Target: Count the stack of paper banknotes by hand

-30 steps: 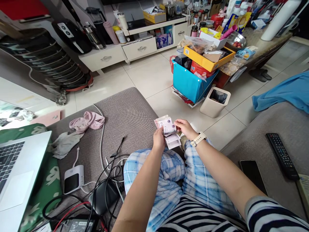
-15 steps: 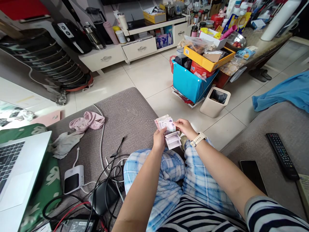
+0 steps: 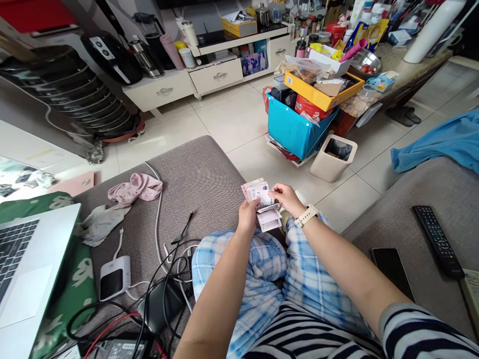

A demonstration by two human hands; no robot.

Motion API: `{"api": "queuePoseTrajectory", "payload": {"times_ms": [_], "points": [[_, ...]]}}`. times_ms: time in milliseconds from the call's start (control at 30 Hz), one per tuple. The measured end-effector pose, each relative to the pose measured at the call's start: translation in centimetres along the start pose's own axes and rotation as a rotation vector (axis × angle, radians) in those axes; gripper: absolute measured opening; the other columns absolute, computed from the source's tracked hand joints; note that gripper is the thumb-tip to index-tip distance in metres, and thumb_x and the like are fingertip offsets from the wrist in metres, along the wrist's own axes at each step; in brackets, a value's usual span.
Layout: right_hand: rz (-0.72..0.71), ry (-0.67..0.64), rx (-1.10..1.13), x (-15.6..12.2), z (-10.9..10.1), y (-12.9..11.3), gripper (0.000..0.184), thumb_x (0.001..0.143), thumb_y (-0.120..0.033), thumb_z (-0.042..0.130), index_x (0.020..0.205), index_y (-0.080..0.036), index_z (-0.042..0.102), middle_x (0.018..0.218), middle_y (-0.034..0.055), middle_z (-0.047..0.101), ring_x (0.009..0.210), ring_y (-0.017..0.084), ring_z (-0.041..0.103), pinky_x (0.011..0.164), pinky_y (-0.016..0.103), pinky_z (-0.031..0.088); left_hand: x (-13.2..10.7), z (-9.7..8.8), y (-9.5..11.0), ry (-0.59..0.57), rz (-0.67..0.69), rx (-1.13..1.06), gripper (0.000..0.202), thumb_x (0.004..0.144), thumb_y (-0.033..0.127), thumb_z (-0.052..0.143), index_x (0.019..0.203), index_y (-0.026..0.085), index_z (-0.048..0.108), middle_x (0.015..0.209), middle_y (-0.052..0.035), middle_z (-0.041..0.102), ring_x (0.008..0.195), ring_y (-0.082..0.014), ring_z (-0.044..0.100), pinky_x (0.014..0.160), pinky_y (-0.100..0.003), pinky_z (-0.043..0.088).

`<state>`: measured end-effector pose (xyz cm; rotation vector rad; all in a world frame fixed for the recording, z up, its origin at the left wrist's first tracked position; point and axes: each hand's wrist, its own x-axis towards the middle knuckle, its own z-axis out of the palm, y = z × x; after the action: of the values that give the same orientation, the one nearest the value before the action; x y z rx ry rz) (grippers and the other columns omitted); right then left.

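Observation:
A small stack of banknotes (image 3: 258, 192), pinkish and pale purple, is held up above my knees. My left hand (image 3: 247, 213) is closed on its near left side, with the thumb lying across the top note. Some notes are bent down and hang folded below the thumb. At the right edge of the stack, my right hand (image 3: 286, 196) pinches the corner of a note between thumb and fingers. A cream watch (image 3: 307, 215) is on the right wrist. My legs in blue plaid trousers (image 3: 232, 269) lie under both forearms.
On the grey sofa (image 3: 194, 174) to the left are a laptop (image 3: 33, 269), a white power bank (image 3: 115, 276), tangled cables and a pink cloth (image 3: 140, 187). A phone (image 3: 392, 269) and a remote control (image 3: 436, 239) lie right. Ahead stand a beige bin (image 3: 333, 164) and a blue box (image 3: 295, 124).
Both hands and the banknotes have shifted very slightly. The hanging notes have moved a little, and the grip of each hand looks the same.

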<state>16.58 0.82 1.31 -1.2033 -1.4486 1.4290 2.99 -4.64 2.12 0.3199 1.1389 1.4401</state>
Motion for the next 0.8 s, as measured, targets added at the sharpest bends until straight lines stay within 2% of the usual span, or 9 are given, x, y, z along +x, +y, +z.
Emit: {"api": "queuePoseTrajectory", "payload": {"times_ms": [100, 333, 567, 800], "points": [[0.008, -0.031, 0.026, -0.02, 0.01, -0.08, 0.023, 0.072, -0.042, 0.062, 0.074, -0.019, 0.056, 0.061, -0.0039, 0.049, 0.051, 0.011, 0.041, 0.05, 0.024, 0.032, -0.06, -0.04, -0.01, -0.009, -0.017, 0.012, 0.028, 0.061, 0.019, 0.071, 0.088, 0.014, 0.068, 0.078, -0.005, 0.07, 0.069, -0.0183, 0.064, 0.077, -0.034, 0.049], [0.001, -0.075, 0.038, -0.01, -0.02, -0.29, 0.028, 0.071, -0.045, 0.064, 0.075, -0.018, 0.06, 0.064, -0.0024, 0.054, 0.059, 0.012, 0.047, 0.056, 0.024, 0.035, 0.06, -0.06, -0.12, -0.018, -0.029, -0.016, 0.027, 0.067, 0.022, 0.07, 0.092, 0.012, 0.067, 0.083, -0.0085, 0.07, 0.076, -0.0218, 0.066, 0.079, -0.037, 0.049], [0.025, -0.098, 0.165, 0.2, 0.07, -0.05, 0.031, 0.067, -0.044, 0.068, 0.08, -0.017, 0.06, 0.066, -0.0024, 0.055, 0.059, 0.012, 0.049, 0.058, 0.025, 0.038, 0.35, -0.16, -0.08, 0.023, -0.099, -0.063, 0.028, 0.077, 0.031, 0.062, 0.096, 0.01, 0.065, 0.087, -0.0112, 0.07, 0.079, -0.0243, 0.067, 0.077, -0.039, 0.052], [-0.002, -0.122, 0.146, -0.03, 0.2, -0.65, 0.027, 0.071, -0.044, 0.064, 0.075, -0.017, 0.06, 0.063, -0.0033, 0.052, 0.057, 0.01, 0.045, 0.056, 0.024, 0.035, 0.63, -0.13, -0.04, 0.086, -0.103, -0.102, 0.03, 0.079, 0.029, 0.059, 0.102, 0.01, 0.063, 0.084, -0.0095, 0.07, 0.077, -0.0226, 0.068, 0.076, -0.037, 0.053]]}}
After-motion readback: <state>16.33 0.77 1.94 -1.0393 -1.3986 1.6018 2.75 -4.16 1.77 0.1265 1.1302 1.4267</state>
